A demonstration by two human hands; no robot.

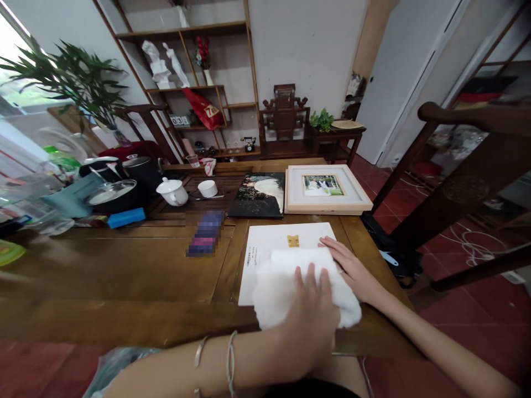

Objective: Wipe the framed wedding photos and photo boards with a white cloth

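A white panel [257,243] lies flat on the wooden table, with a small gold metal plate [293,241] near its far edge and printed marks along its left side. A white cloth [276,298] covers much of its near part and spreads past the near edge. On top of this cloth, my left hand [313,309] presses down with its fingers apart, slightly blurred; its thumb is hidden. My right hand [350,271] rests at the panel's right edge, fingers stretched out and partly beside the cloth.
Behind the panel lie a dark photo panel [259,196] and a light wooden picture frame [326,207]. A blurred-out purple object [205,235] lies to the left. Further left are a white lidded cup [172,192], a white bowl [207,189], a blue block [126,218] and a black kettle [141,174].
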